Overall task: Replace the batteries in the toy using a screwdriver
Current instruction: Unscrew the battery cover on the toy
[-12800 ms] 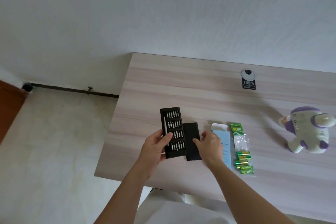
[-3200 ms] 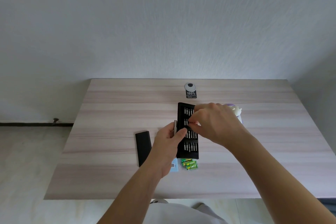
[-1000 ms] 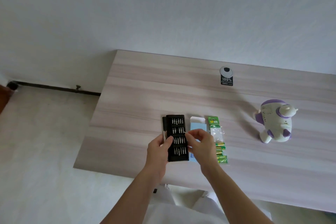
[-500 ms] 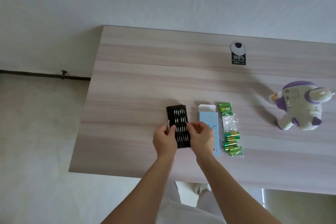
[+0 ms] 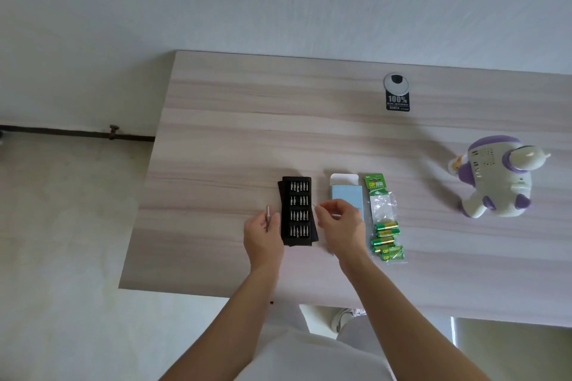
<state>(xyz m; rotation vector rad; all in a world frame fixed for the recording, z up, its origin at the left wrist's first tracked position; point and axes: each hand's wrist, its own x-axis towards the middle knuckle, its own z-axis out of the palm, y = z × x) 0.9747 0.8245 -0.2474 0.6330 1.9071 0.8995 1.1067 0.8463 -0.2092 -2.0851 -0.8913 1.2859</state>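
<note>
Left hand (image 5: 262,238) grips the silver screwdriver handle (image 5: 268,217); black bit case (image 5: 296,210) lies open on the table (image 5: 216,164); right hand (image 5: 340,226) pinches a tiny bit (image 5: 315,206); battery pack (image 5: 383,219); toy (image 5: 495,176) far right, well apart

**One head-worn view, looking down over the desk**

A single wide-angle camera sits on the person's head, facing forward and steeply down. It stands well above the wooden desk (image 5: 309,139), taking in its left edge and near edge, the pale wall beyond, the floor at left, and both forearms reaching in from below.
</note>
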